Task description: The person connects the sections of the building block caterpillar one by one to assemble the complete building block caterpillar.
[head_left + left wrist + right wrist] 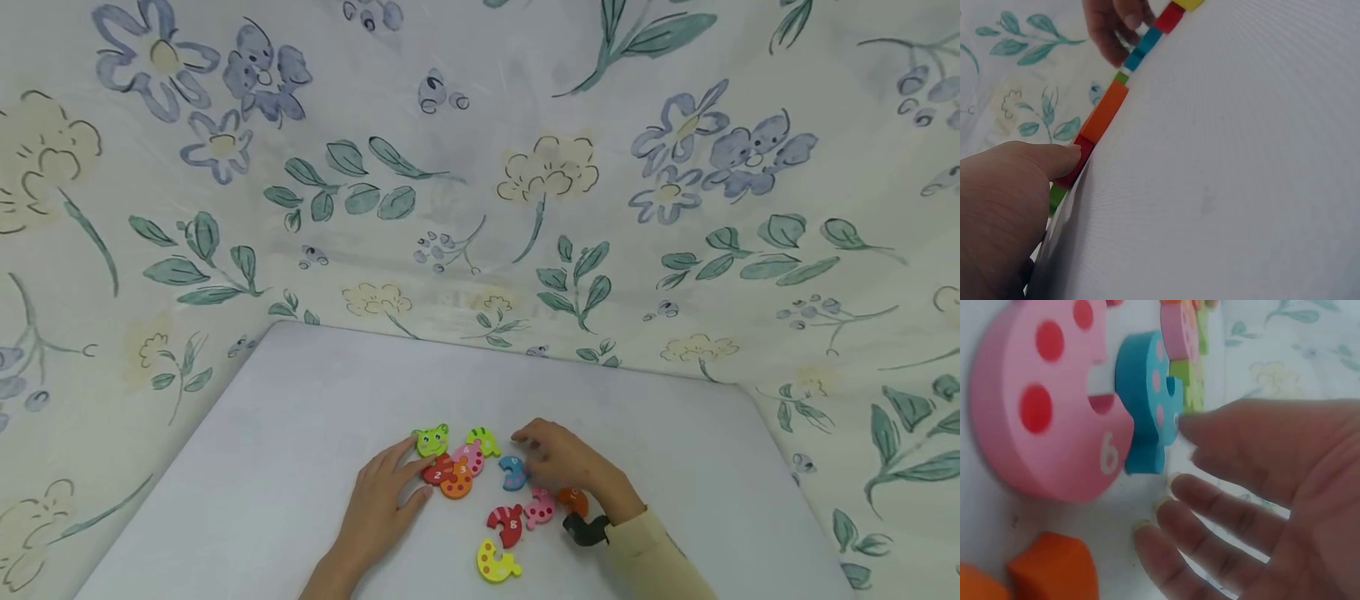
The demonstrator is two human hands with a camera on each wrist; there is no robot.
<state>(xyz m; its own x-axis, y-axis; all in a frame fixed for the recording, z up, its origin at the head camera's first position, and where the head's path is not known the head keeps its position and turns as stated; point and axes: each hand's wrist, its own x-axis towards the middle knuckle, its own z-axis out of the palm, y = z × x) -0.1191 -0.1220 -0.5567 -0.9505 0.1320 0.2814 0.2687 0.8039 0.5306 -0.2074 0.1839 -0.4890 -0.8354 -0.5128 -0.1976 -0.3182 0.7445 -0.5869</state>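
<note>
Flat, curved caterpillar puzzle pieces lie on the white table. My left hand (384, 498) rests beside the left group, its fingers at the green face piece (431, 442) and the red piece marked 2 (438, 472). An orange piece (456, 483), a pink piece (468, 460) and a green striped piece (482, 442) continue that chain. Over the table by the blue piece (513, 474) is my right hand (561, 458), fingers loosely bent and nothing held. In the right wrist view, its thumb overlaps the edge of the blue piece (1147, 394).
Loose pieces lie nearer me: a pink one (540, 507), an orange one (573, 501), a red one marked 8 (507, 525) and a yellow one (496, 562). A black device (587, 530) sits at my right wrist. Floral cloth walls (480, 208) surround the table (315, 392).
</note>
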